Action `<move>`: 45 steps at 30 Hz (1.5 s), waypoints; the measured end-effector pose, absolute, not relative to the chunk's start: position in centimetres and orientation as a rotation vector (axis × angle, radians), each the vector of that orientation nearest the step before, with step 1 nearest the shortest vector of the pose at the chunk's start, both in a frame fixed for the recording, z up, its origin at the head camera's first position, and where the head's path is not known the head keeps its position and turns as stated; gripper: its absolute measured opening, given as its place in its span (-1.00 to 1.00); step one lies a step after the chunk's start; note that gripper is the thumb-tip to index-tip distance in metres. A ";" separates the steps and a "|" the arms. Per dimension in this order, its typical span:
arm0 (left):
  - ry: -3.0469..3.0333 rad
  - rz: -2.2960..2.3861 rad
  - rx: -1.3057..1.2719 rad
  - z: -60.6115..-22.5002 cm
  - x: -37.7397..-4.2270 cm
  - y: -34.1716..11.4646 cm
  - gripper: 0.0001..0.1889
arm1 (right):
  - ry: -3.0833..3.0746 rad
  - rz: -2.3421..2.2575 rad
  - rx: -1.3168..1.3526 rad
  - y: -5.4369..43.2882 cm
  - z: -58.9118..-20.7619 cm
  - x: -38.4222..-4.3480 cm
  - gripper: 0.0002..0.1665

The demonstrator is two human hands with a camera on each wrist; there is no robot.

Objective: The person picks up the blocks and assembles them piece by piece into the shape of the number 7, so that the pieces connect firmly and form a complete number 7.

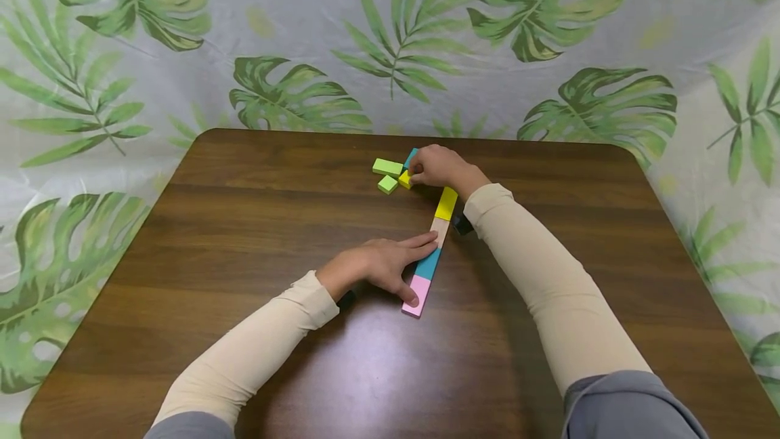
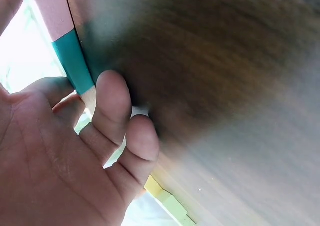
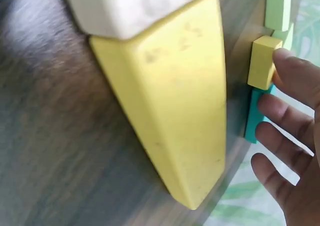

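A straight row of blocks runs away from me: a pink block (image 1: 417,295), a blue block (image 1: 428,264), a bare-wood block (image 1: 440,230) and a long yellow block (image 1: 447,204). My left hand (image 1: 384,263) rests on this row, thumb on the pink block and extended fingertips on the bare-wood one. Beyond the row's far end, my right hand (image 1: 440,166) pinches a small yellow block (image 3: 261,63) between thumb and finger. Its other fingers hang loosely curled beside a teal block (image 3: 254,117). In the head view, that hand hides part of both.
A longer light-green block (image 1: 386,166) and a small light-green block (image 1: 387,185) lie left of the small yellow one. The brown wooden table (image 1: 256,222) has its far edge just behind them, against a leaf-patterned cloth (image 1: 402,39).
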State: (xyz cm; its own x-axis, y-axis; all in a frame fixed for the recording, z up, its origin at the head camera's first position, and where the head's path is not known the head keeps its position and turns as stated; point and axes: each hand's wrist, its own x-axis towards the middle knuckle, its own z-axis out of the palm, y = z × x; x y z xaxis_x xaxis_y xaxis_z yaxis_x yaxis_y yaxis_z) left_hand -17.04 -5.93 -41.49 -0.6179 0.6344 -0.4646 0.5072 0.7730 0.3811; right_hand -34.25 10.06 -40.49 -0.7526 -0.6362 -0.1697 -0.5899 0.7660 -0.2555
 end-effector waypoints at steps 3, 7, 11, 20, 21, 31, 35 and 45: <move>2.376 0.279 0.847 -41.5 -17.1 -5.9 0.06 | 2.730 -0.281 -0.957 10.2 -40.7 -34.3 -0.80; 2.376 0.268 0.842 -41.4 -17.0 -6.0 0.06 | 2.757 -0.286 -0.926 10.4 -40.7 -34.1 -0.78; 2.374 0.263 0.842 -41.3 -17.0 -5.9 0.06 | 2.769 -0.276 -0.869 10.7 -40.5 -34.0 -0.73; 2.374 0.272 0.829 -41.4 -17.0 -5.7 0.06 | 2.758 -0.361 -0.648 13.9 -40.6 -35.1 -0.71; 2.374 0.271 0.828 -41.4 -17.0 -5.7 0.07 | 2.758 -0.378 -0.632 14.2 -40.6 -35.2 -0.71; 2.369 0.269 0.828 -41.4 -16.9 -5.6 0.06 | 2.784 -0.473 -0.616 16.4 -41.3 -35.4 -0.66; 2.369 0.266 0.835 -41.4 -17.0 -5.5 0.05 | 2.798 -0.493 -0.613 17.3 -41.5 -35.2 -0.68; 2.370 0.276 0.835 -41.4 -17.0 -5.7 0.06 | 2.770 -0.725 -0.549 19.0 -42.5 -34.5 -0.67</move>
